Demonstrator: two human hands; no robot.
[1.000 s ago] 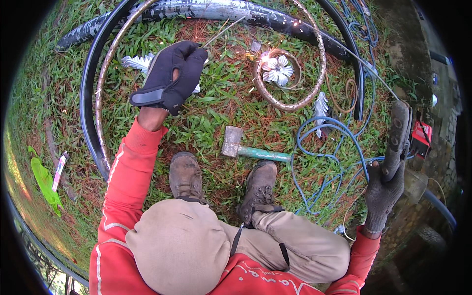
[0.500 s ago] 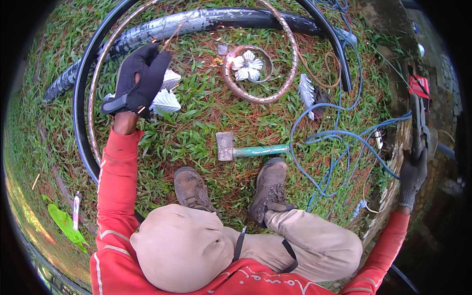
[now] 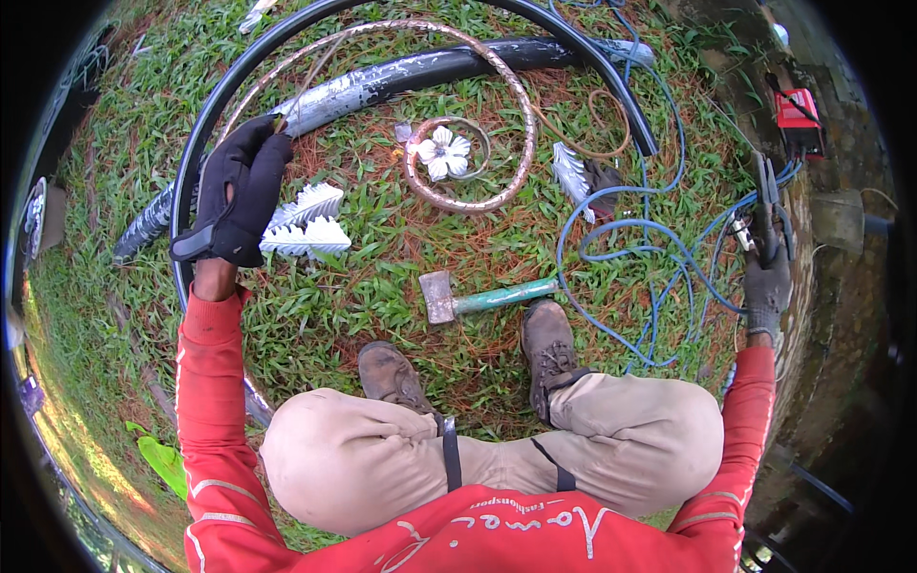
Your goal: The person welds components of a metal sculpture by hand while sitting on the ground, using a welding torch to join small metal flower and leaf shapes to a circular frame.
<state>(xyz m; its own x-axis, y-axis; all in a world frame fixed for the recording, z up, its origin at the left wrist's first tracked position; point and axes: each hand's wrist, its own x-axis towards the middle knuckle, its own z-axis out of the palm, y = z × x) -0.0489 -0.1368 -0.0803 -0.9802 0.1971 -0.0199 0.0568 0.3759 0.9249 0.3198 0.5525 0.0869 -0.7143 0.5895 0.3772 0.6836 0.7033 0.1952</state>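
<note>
My left hand, in a black glove, is closed around a thin brownish rod that slants up over the painted pipe. Beside it in the grass lie silver metal leaves. At the far right my right hand, in a dark grey glove, grips a welding electrode holder; a thin electrode sticks out of its jaws, up and left. Between my hands a coiled metal scroll surrounds a silver metal flower. A faint orange-pink glow shows at the small ring's left side.
A hammer with a green handle lies before my boots. Blue cable loops over the grass at right. A black curved tube arches around the scroll, over a thick pipe. A red box stands far right.
My view has shifted, and both knees now show. My left hand has come lower, still with the rod; my right has moved inward and up. Orange sparks near the scroll have faded.
</note>
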